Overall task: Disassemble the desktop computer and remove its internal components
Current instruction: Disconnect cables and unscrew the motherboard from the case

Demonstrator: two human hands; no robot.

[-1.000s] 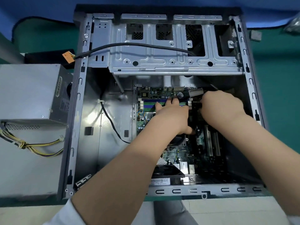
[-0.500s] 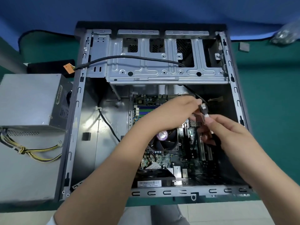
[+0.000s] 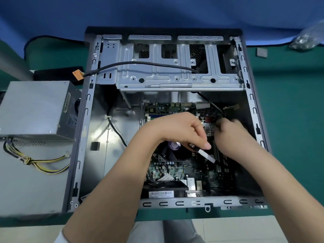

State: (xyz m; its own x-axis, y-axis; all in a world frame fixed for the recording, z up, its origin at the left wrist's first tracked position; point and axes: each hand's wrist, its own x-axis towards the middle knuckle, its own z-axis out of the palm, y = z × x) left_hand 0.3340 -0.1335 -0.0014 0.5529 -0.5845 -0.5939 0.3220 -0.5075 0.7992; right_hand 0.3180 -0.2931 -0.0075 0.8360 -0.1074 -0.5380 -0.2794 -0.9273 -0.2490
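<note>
Now that your left hand [image 3: 182, 127] has drawn back toward the near side of the case [image 3: 82, 137], its grip is pinching the connector end of a flat data cable [image 3: 204, 152], which half a second ago you held up between both hands above the motherboard [image 3: 175, 170]. Your right hand [image 3: 233, 135] has dropped deeper toward the case's right wall, fingers curled at the far right part of the board where the red sockets sit; motion blur hides what its grip holds, so I cannot tell. One cable end looks free, so the other end is probably your next pull. Outside the case, the power supply [image 3: 35, 109] already sits on the counter [image 3: 289, 120] at the left edge.
</note>
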